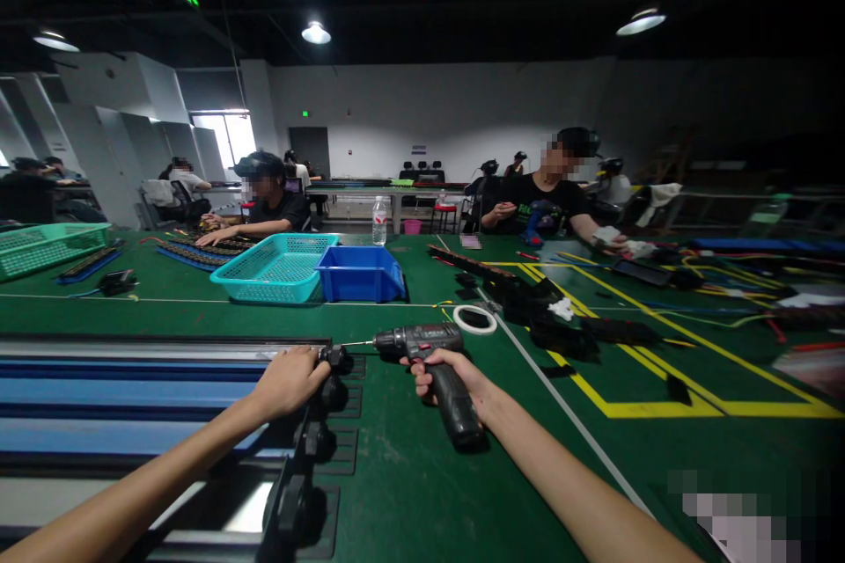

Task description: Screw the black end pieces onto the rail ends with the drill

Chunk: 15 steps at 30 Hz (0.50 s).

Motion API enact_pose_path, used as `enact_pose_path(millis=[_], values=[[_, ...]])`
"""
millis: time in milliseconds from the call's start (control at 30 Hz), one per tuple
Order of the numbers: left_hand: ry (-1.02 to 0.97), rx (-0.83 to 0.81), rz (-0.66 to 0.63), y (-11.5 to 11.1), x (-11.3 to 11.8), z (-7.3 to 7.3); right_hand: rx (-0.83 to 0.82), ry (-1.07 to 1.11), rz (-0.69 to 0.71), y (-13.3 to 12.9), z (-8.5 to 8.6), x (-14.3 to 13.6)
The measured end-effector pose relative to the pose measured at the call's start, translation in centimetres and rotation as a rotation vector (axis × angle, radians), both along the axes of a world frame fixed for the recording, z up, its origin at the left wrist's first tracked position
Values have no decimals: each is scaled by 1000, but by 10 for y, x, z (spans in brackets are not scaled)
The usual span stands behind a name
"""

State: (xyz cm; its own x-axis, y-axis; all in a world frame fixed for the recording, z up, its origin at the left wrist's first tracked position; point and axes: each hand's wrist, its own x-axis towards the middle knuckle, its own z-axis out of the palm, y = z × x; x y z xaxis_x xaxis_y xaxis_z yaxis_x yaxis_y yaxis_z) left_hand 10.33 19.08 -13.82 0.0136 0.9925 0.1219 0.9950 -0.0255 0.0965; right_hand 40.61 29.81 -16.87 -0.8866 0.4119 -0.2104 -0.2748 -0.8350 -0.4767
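Observation:
My right hand is wrapped round the grip of a black cordless drill, one finger near its red trigger. The drill lies level, its long thin bit pointing left, with the tip close to a black end fitting. That fitting sits on the nearest corner of a row of long blue and silver bars. My left hand lies over the end of the farthest bar, its fingers closed at the fitting. Several similar dark fittings line the bar ends below it, each beside a flat black slotted tab.
Beyond the bars stand a turquoise basket, a blue bin and a water bottle. A white tape roll lies behind the drill. Dark parts and cables spread rightward. Two co-workers sit across the green table.

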Motion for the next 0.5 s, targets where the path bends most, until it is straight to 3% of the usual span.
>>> enact_pose_path(millis=[500], values=[[7,-5,17,1,0,0,64,-27,-20,0,1,-3]])
